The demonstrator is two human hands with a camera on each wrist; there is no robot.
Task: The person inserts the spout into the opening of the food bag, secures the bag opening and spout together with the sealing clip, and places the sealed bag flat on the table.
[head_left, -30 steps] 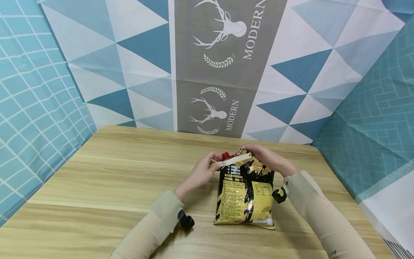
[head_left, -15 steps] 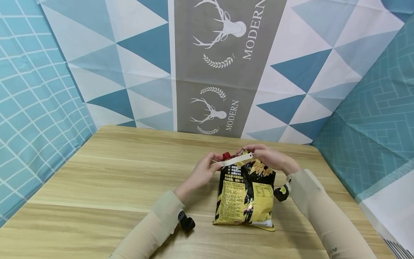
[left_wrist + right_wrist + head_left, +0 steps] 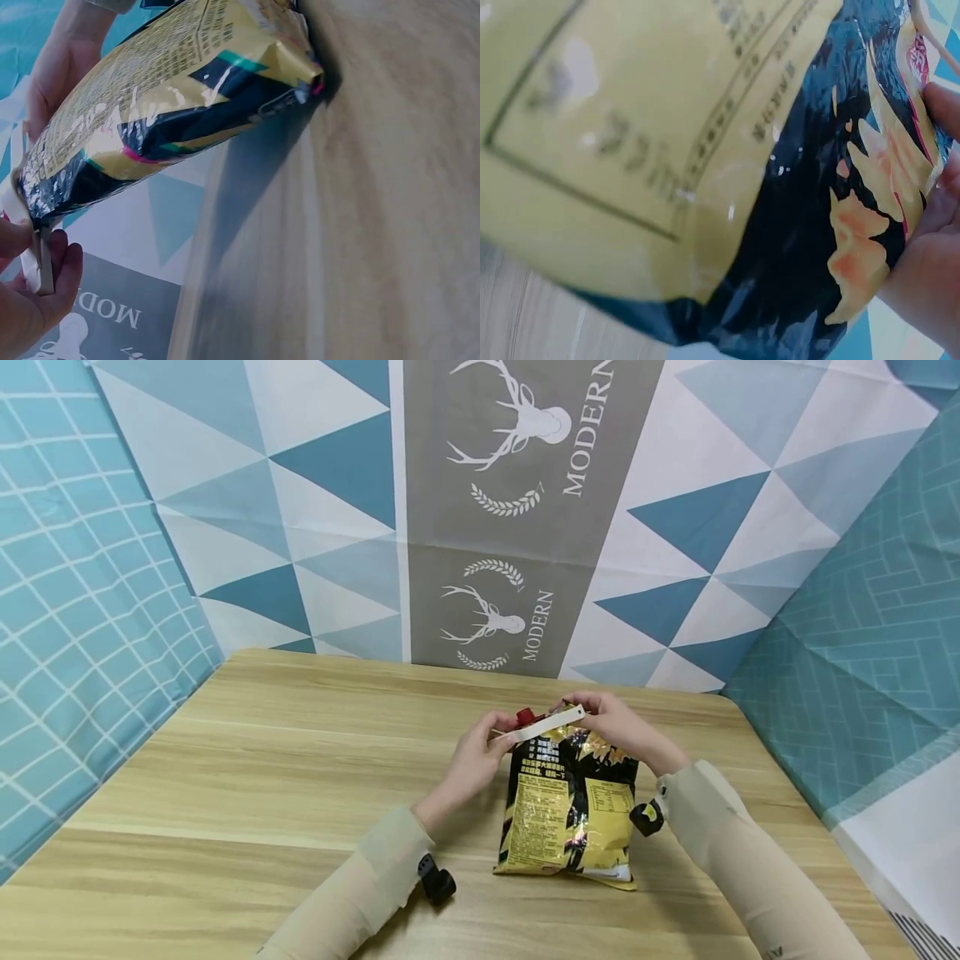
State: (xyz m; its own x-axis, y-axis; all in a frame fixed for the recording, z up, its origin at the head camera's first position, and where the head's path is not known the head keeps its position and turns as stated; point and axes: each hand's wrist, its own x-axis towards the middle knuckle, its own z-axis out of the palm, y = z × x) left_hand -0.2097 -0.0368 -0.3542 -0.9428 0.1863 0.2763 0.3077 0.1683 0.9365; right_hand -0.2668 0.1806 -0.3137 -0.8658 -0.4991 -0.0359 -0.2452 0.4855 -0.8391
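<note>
Pinched the left end of a long, narrow, white plastic clip (image 3: 551, 724) between the thumb and fingers of the left hand (image 3: 472, 756), at the upper left corner of a glossy, puffed, black-and-yellow food bag (image 3: 573, 810). Gripped that same bag near the upper right corner with the curled fingers of the right hand (image 3: 626, 731), close to the clip's other end. Held the hands apart, on either side of the bag's top, with the clip slanting between. Could not tell whether closed over the bag's top edge or only laid across it. Saw a small, round, red cap-like piece (image 3: 526, 717) just behind the clip, above the bag's upper left corner. Kept the bag tilted, lower edge down at a pale, wood-grained table (image 3: 262, 827) and top raised, printed yellow panels facing the head camera. Wore beige sleeves (image 3: 360, 877) on both arms, with a black wrist device (image 3: 437, 881) left of the bag and a second black device (image 3: 647, 817) just right of it. Noticed, beyond the bag, a grey panel with white deer heads (image 3: 483, 627), flanked by blue-and-white triangles; far left of the bag, a light-blue gridded cloth (image 3: 67, 568); far right, a teal patterned cloth (image 3: 870, 635).
</note>
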